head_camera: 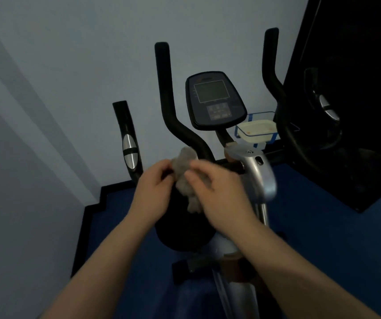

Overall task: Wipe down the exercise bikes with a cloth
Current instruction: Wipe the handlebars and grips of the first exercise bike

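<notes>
A crumpled grey cloth sat bunched between both hands, just in front of the exercise bike where its left handlebar bent down to the silver stem. The left hand pinched the cloth's left edge; the right hand gripped it from the right, blurred. Beyond stood the console, with a blue wire basket holding a white tray just to its right. Blue floor lay beneath.
</notes>
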### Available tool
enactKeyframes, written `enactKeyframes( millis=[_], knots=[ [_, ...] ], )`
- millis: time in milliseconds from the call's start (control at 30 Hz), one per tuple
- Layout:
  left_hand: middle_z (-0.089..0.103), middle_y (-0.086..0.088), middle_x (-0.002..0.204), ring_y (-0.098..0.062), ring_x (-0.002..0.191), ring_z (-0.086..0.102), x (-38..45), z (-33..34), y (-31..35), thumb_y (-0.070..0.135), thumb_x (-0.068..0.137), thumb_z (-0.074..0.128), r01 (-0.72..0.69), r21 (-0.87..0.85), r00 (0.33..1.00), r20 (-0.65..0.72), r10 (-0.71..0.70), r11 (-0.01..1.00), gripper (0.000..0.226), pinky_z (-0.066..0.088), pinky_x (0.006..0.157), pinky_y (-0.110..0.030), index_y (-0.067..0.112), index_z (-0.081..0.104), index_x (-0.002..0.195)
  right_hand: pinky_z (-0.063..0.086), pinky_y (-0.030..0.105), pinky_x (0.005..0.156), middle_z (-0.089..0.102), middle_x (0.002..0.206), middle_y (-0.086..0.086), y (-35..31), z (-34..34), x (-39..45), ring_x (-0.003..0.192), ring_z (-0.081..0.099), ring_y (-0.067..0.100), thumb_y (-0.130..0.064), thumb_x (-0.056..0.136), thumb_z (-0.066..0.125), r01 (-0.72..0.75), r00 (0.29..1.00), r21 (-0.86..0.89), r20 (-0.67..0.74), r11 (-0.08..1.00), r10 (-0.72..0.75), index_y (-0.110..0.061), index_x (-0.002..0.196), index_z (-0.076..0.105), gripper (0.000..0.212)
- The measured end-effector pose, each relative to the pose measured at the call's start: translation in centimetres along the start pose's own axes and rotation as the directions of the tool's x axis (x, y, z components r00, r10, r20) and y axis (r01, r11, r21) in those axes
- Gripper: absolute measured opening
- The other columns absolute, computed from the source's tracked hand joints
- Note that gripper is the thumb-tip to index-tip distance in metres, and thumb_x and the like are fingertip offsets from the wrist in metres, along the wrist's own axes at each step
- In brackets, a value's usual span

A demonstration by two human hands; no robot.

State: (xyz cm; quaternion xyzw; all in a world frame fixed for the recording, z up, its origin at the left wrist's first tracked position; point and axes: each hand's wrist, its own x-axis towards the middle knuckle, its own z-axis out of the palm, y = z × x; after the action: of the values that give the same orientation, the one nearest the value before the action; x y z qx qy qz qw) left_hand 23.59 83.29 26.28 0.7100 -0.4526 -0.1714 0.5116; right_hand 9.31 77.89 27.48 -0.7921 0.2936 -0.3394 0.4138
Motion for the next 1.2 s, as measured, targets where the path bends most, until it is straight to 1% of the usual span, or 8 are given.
enactKeyframes(
  millis=[100, 267, 400, 600, 733, 833, 1033, 1200],
  knots=[
    [0.067, 0.009, 0.097, -0.001, 0.088, 0.063, -1.8, -0.1, 0.1, -0.005, 0.094, 0.046, -0.006, -0.094, 0.999, -0.042, 0.002, 0.996, 0.037, 0.049, 0.074, -0.014, 0.028, 0.06, 0.101, 0.05, 0.034, 0.095, 0.065, 0.121, -0.004, -0.6, 1.8, -2.7, 0.113, 0.059, 0.013, -0.018, 0.092, 0.063, 0.16, 0.971, -0.473, -0.081, 0.867, -0.223, -0.019, 0.114, 0.069, 0.023],
    [0.067, 0.006, 0.105, -0.002, 0.1, 0.063, -3.7, 0.3, 0.5, -0.004, 0.098, 0.035, 0.042, -0.184, 0.989, -0.129, -0.066, 0.982, 0.042, 0.053, 0.087, -0.027, 0.03, 0.059, 0.105, 0.05, 0.045, 0.097, 0.069, 0.117, 0.001, 1.0, 2.8, -8.1, 0.119, 0.06, 0.017, -0.005, 0.075, 0.079, 0.243, 0.928, -0.61, -0.08, 0.754, -0.364, -0.012, 0.111, 0.073, 0.037],
    [0.072, 0.005, 0.097, -0.008, 0.093, 0.068, -4.6, 0.7, 0.8, 0.006, 0.1, 0.042, 0.121, -0.417, 0.971, -0.141, -0.196, 0.901, 0.029, 0.053, 0.073, -0.019, 0.022, 0.066, 0.106, 0.045, 0.045, 0.103, 0.073, 0.105, -0.006, 0.3, 3.3, -7.0, 0.103, 0.067, 0.008, -0.011, 0.076, 0.079, 0.257, 0.879, -0.645, -0.154, 0.72, -0.451, -0.017, 0.104, 0.076, 0.029],
    [0.074, 0.001, 0.099, -0.013, 0.098, 0.067, -4.6, 0.3, 0.3, 0.033, 0.102, 0.042, 0.326, -0.513, 0.939, 0.081, -0.334, 0.794, 0.03, 0.048, 0.083, -0.027, 0.024, 0.071, 0.102, 0.036, 0.037, 0.11, 0.074, 0.101, -0.003, -0.9, 5.5, -5.4, 0.1, 0.066, 0.005, -0.014, 0.086, 0.071, 0.149, 0.869, -0.533, -0.331, 0.833, -0.368, -0.015, 0.106, 0.075, 0.02],
    [0.076, 0.004, 0.089, -0.009, 0.087, 0.07, -4.9, 0.4, -0.2, 0.048, 0.102, 0.035, 0.378, -0.522, 0.918, 0.105, -0.382, 0.765, 0.045, 0.049, 0.079, -0.027, 0.03, 0.074, 0.087, 0.04, 0.03, 0.107, 0.072, 0.106, -0.009, -0.2, 7.0, -9.1, 0.103, 0.059, -0.002, -0.023, 0.092, 0.058, 0.131, 0.862, -0.471, -0.381, 0.872, -0.335, -0.02, 0.108, 0.073, 0.023],
    [0.075, 0.008, 0.084, -0.001, 0.08, 0.069, -4.9, 0.3, -0.2, 0.049, 0.101, 0.037, 0.392, -0.523, 0.917, 0.157, -0.366, 0.757, 0.048, 0.045, 0.074, -0.024, 0.033, 0.076, 0.077, 0.041, 0.016, 0.096, 0.073, 0.1, -0.012, -1.1, 6.7, -7.7, 0.094, 0.064, 0.001, -0.018, 0.088, 0.069, 0.106, 0.854, -0.436, -0.42, 0.894, -0.306, -0.022, 0.105, 0.075, 0.019],
    [0.076, -0.002, 0.09, -0.013, 0.085, 0.071, -4.9, 0.2, 0.0, 0.051, 0.097, 0.048, 0.431, -0.567, 0.897, 0.185, -0.402, 0.702, 0.043, 0.047, 0.076, -0.028, 0.023, 0.077, 0.083, 0.038, 0.0, 0.081, 0.068, 0.103, -0.02, -2.4, 8.3, -6.5, 0.097, 0.055, -0.014, -0.021, 0.091, 0.066, -0.004, 0.855, -0.204, -0.508, 0.979, -0.103, -0.027, 0.112, 0.071, 0.022],
    [0.075, -0.003, 0.084, -0.01, 0.08, 0.07, -4.9, 0.3, -0.1, 0.044, 0.101, 0.04, 0.392, -0.494, 0.917, 0.148, -0.37, 0.776, 0.046, 0.048, 0.074, -0.03, 0.022, 0.075, 0.081, 0.053, 0.026, 0.09, 0.071, 0.11, -0.008, -0.2, 7.3, -8.4, 0.103, 0.064, 0.003, -0.01, 0.086, 0.068, 0.188, 0.808, -0.402, -0.455, 0.896, -0.374, -0.014, 0.109, 0.073, 0.024]
  ],
)
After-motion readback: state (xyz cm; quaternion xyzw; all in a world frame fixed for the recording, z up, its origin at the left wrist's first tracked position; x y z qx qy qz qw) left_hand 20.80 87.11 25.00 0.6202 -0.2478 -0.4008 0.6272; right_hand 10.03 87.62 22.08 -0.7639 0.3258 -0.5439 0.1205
